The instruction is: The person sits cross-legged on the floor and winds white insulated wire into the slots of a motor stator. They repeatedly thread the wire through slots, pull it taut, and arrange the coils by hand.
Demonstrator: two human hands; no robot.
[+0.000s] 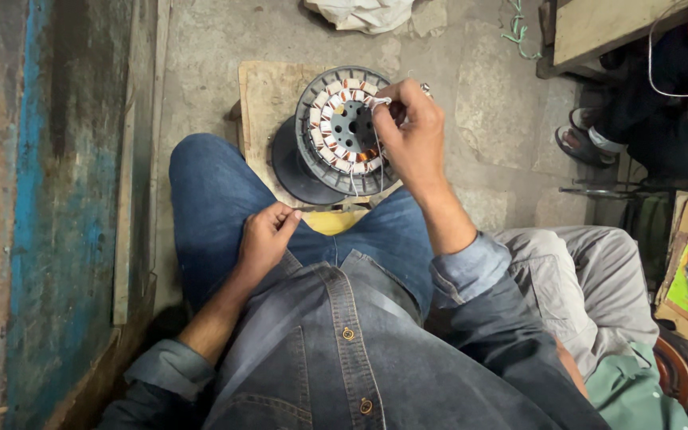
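**Fingers pinch a white sleeve at the motor's rim**

Fingers [385, 107] of the right hand [412, 135] are closed in a pinch on a thin white sleeve [379, 101] at the upper right edge of the round motor core [342, 127]. A fine wire [379, 163] hangs down from that pinch across the core's right side. The core lies flat, its axis pointing up toward the camera, on a wooden board [268, 103] set on the floor [479, 87] just beyond the knees. Its ring of copper coils wrapped in white paper surrounds a dark hub with holes, and a black round cover [292, 171] sits under it to the left.

Nearer the body, the left hand [264, 239] rests on the left thigh, thumb and forefinger pressed together; whether they grip a wire I cannot tell. The right hand is on the core; the left is well apart from it. Another person's sandalled foot [579, 143] shows at right.
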